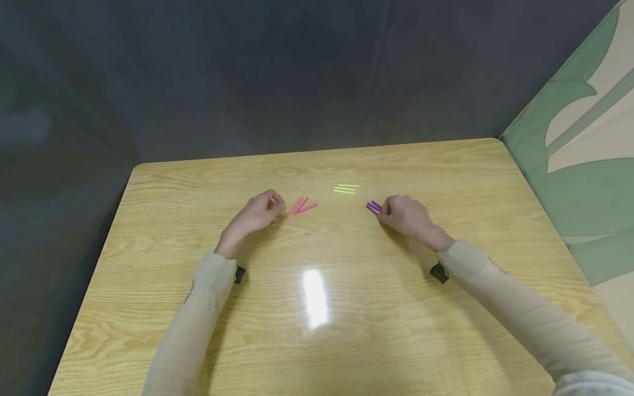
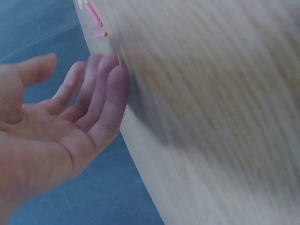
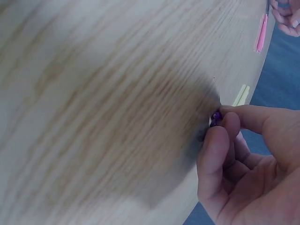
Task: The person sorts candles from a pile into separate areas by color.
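Three short purple sticks (image 1: 373, 208) lie side by side on the wooden table. My right hand (image 1: 405, 214) has its thumb and fingertips around their near ends, and in the right wrist view the purple ends (image 3: 216, 116) show between those fingers. Three pink sticks (image 1: 308, 208) are fanned out on the table just right of my left hand (image 1: 261, 210). That hand holds nothing; the left wrist view shows its fingers loosely bent, the thumb apart, and the fingertips close over the table. Yellow-green sticks (image 1: 349, 185) lie nearly parallel behind, between the pink and purple groups.
The wooden table (image 1: 317, 247) ends at a back edge in front of a dark cloth (image 1: 307, 82). Along the right side hangs a green and cream leaf-patterned surface (image 1: 594, 198). Dark wrist devices (image 1: 438, 273) sit under both sleeves.
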`<state>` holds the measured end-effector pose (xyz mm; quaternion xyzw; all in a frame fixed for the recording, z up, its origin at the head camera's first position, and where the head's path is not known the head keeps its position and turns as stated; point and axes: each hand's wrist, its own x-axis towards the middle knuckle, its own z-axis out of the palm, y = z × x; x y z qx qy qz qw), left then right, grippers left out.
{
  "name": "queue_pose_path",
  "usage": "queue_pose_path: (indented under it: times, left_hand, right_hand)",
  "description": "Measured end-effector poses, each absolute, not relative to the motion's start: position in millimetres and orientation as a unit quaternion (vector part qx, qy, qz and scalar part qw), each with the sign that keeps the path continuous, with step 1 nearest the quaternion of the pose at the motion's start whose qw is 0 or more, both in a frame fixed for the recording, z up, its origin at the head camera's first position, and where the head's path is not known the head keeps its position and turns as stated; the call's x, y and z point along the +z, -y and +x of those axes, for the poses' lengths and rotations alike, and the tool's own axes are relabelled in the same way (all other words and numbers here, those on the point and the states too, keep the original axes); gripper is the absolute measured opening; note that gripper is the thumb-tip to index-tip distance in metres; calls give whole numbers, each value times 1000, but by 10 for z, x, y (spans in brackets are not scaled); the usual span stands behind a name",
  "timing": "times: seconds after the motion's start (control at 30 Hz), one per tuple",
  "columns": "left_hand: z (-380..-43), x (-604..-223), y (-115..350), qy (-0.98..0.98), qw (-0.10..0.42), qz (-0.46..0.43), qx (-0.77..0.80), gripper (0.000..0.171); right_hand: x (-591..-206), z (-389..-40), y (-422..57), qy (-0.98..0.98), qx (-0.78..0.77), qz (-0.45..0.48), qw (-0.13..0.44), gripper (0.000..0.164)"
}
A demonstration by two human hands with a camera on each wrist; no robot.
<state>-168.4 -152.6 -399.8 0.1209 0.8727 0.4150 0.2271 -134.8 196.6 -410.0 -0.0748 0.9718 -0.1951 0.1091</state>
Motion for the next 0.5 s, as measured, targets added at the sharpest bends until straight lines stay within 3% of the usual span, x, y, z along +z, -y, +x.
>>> queue_pose_path:
  times: [0.17,0.5]
  left_hand:
    - [-1703,-3974,1519,-885,190,118,407,25]
    - [-1686,-3980,1524,-882,202,111,411,26]
  right_hand:
    - [-4109,-1345,-1957,-972,-194,-76,105,14]
    - [-4117,-1348,-1963,-969,-209,-73,112,17]
